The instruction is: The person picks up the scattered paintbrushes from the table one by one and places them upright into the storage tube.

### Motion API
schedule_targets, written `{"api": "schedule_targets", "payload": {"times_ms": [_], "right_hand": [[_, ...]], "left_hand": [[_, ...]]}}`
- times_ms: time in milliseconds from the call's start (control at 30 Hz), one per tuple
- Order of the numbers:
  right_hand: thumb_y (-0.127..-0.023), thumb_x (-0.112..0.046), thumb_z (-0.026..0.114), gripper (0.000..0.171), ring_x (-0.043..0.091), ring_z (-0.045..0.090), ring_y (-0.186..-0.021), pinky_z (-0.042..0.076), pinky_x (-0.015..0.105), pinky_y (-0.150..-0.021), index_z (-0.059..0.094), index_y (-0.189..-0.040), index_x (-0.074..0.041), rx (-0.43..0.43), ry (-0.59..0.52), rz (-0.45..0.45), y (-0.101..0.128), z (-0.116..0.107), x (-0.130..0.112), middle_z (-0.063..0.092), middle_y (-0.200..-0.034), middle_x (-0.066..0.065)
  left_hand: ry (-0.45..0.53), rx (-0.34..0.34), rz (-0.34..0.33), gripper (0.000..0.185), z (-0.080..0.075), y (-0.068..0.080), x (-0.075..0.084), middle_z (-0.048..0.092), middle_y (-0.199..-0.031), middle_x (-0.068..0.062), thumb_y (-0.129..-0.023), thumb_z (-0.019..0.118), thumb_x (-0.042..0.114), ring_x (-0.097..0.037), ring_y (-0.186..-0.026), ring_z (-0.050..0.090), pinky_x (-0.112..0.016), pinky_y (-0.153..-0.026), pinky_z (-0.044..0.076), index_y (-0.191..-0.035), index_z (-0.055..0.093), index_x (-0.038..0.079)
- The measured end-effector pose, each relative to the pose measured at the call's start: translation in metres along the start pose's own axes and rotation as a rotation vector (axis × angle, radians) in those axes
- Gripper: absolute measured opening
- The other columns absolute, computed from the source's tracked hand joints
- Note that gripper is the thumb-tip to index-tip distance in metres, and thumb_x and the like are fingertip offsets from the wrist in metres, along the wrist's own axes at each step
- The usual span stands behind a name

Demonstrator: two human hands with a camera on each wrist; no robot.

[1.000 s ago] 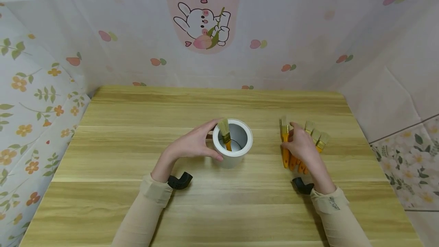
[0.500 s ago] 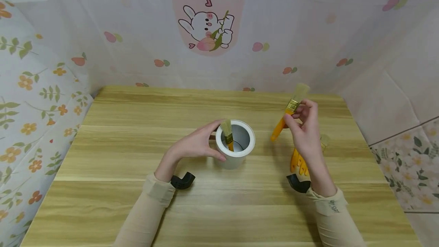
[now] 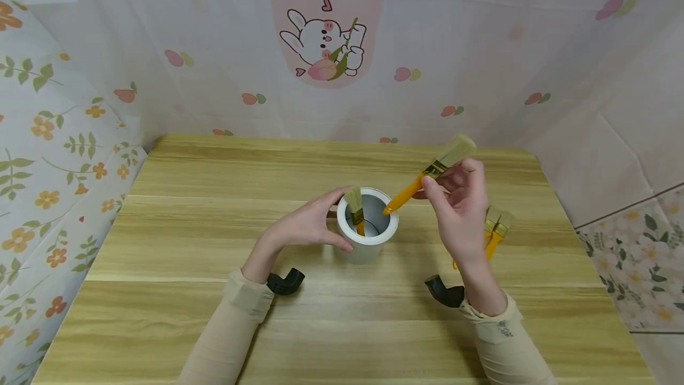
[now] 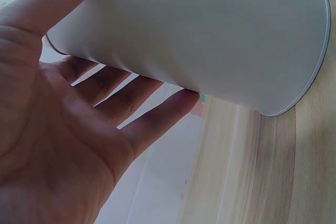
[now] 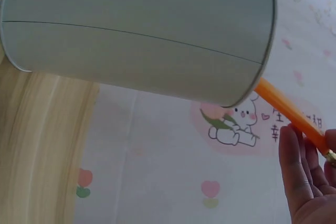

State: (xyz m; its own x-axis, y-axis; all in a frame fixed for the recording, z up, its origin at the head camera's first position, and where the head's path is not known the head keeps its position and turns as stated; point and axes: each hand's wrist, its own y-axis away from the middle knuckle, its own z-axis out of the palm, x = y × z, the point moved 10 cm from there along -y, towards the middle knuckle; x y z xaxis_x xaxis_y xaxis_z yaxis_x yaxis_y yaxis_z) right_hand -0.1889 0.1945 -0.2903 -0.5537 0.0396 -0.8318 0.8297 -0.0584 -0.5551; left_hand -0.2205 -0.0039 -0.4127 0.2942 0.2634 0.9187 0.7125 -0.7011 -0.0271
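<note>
A white cylindrical canister [image 3: 363, 251] stands upright on the table, with one paintbrush [image 3: 354, 204] inside it, bristles up. My left hand [image 3: 307, 221] grips the canister's left side, thumb in front and fingers behind; in the left wrist view the fingertips [image 4: 184, 98] lie against its wall. Between thumb and fingers, my right hand [image 3: 462, 212] pinches a second paintbrush [image 3: 408, 192] with an orange handle. That brush slants, bristles up to the right, and its handle end overlaps the canister's right rim. In the right wrist view the orange handle [image 5: 289, 109] reaches behind the rim.
More paintbrushes [image 3: 497, 227] lie on the wooden table [image 3: 214, 171] to the right, partly hidden by my right wrist. A patterned cloth [image 3: 214, 34] hangs behind the table's back edge. Black curved pieces [image 3: 285, 282] sit at both wrists.
My right hand has lifted a paintbrush from the group on the right and carried it left to the canister, tilting it further. My left hand keeps its grip on the canister.
</note>
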Motion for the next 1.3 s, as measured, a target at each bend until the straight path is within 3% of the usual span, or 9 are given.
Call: {"api": "schedule_targets", "payload": {"times_ms": [133, 233, 333, 467, 600, 733, 900, 1100, 1300], "right_hand": [[-0.096, 0.011, 0.062, 0.027, 0.012, 0.073, -0.088, 0.064, 0.027, -0.077, 0.049, -0.118, 0.005, -0.074, 0.078, 0.043, 0.003, 0.010, 0.009, 0.066, -0.101, 0.003], [-0.095, 0.008, 0.065, 0.030, 0.009, 0.072, -0.086, 0.063, 0.022, -0.077, 0.046, -0.118, 0.012, -0.114, 0.201, 0.063, 0.006, 0.014, 0.016, 0.066, -0.101, 0.006], [-0.095, 0.002, 0.069, 0.030, 0.006, 0.070, -0.087, 0.061, 0.016, -0.078, 0.050, -0.118, 0.008, -0.155, 0.366, 0.082, 0.008, 0.018, 0.024, 0.067, -0.101, 0.010], [-0.095, -0.005, 0.073, 0.026, 0.016, 0.073, -0.091, 0.058, 0.013, -0.072, 0.056, -0.115, 0.001, -0.209, 0.509, 0.089, 0.011, 0.023, 0.032, 0.070, -0.100, 0.012], [-0.095, -0.012, 0.074, 0.021, 0.028, 0.075, -0.094, 0.064, 0.031, -0.075, 0.061, -0.110, -0.004, -0.255, 0.590, 0.098, 0.014, 0.027, 0.040, 0.072, -0.099, 0.011], [-0.095, -0.012, 0.074, 0.016, 0.028, 0.073, -0.099, 0.064, 0.048, -0.085, 0.065, -0.106, -0.006, -0.292, 0.582, 0.093, 0.015, 0.032, 0.044, 0.071, -0.102, 0.009], [-0.095, -0.011, 0.074, 0.015, 0.025, 0.071, -0.102, 0.063, 0.046, -0.088, 0.069, -0.109, -0.007, -0.328, 0.567, 0.078, 0.017, 0.036, 0.047, 0.069, -0.108, 0.009], [-0.097, -0.012, 0.072, 0.028, 0.025, 0.070, -0.104, 0.062, 0.046, -0.090, 0.066, -0.123, -0.006, -0.308, 0.575, 0.117, 0.016, 0.030, 0.048, 0.070, -0.116, 0.012], [-0.101, -0.015, 0.067, 0.037, 0.015, 0.067, -0.107, 0.055, 0.016, -0.090, 0.059, -0.136, -0.009, -0.221, 0.571, 0.170, 0.009, -0.001, 0.051, 0.069, -0.122, 0.011]], "left_hand": [[0.028, -0.008, -0.007, 0.105, 0.001, 0.000, -0.001, 0.049, -0.152, -0.001, -0.071, 0.096, 0.016, -0.022, -0.142, 0.049, -0.045, -0.119, 0.045, -0.157, 0.035, 0.018], [0.026, -0.009, -0.014, 0.107, 0.000, 0.001, -0.002, 0.048, -0.152, -0.001, -0.071, 0.096, 0.019, -0.022, -0.142, 0.049, -0.045, -0.119, 0.045, -0.158, 0.034, 0.018], [-0.002, -0.004, -0.020, 0.108, 0.000, 0.001, -0.003, 0.048, -0.153, -0.001, -0.072, 0.096, 0.023, -0.022, -0.142, 0.050, -0.045, -0.119, 0.046, -0.159, 0.033, 0.018], [-0.024, -0.001, -0.026, 0.106, -0.001, 0.001, -0.004, 0.049, -0.152, 0.003, -0.072, 0.096, 0.028, -0.018, -0.141, 0.051, -0.040, -0.118, 0.046, -0.158, 0.033, 0.020], [-0.015, -0.001, -0.013, 0.103, -0.001, 0.001, -0.002, 0.051, -0.150, 0.004, -0.073, 0.096, 0.028, -0.014, -0.140, 0.051, -0.037, -0.118, 0.046, -0.157, 0.035, 0.021], [-0.006, -0.005, -0.002, 0.104, -0.001, 0.001, -0.002, 0.050, -0.153, -0.003, -0.073, 0.096, 0.028, -0.016, -0.140, 0.051, -0.039, -0.118, 0.046, -0.157, 0.035, 0.020], [-0.009, -0.002, -0.001, 0.106, -0.001, 0.001, -0.001, 0.049, -0.154, -0.004, -0.073, 0.096, 0.026, -0.019, -0.141, 0.050, -0.042, -0.119, 0.046, -0.158, 0.033, 0.020], [-0.005, 0.005, -0.015, 0.105, -0.001, 0.001, -0.002, 0.049, -0.153, 0.002, -0.073, 0.095, 0.019, -0.020, -0.143, 0.049, -0.044, -0.119, 0.045, -0.158, 0.034, 0.020], [-0.043, 0.010, -0.013, 0.107, -0.001, 0.001, -0.002, 0.049, -0.154, 0.005, -0.071, 0.097, 0.030, -0.017, -0.143, 0.049, -0.041, -0.120, 0.044, -0.158, 0.035, 0.021]]}}
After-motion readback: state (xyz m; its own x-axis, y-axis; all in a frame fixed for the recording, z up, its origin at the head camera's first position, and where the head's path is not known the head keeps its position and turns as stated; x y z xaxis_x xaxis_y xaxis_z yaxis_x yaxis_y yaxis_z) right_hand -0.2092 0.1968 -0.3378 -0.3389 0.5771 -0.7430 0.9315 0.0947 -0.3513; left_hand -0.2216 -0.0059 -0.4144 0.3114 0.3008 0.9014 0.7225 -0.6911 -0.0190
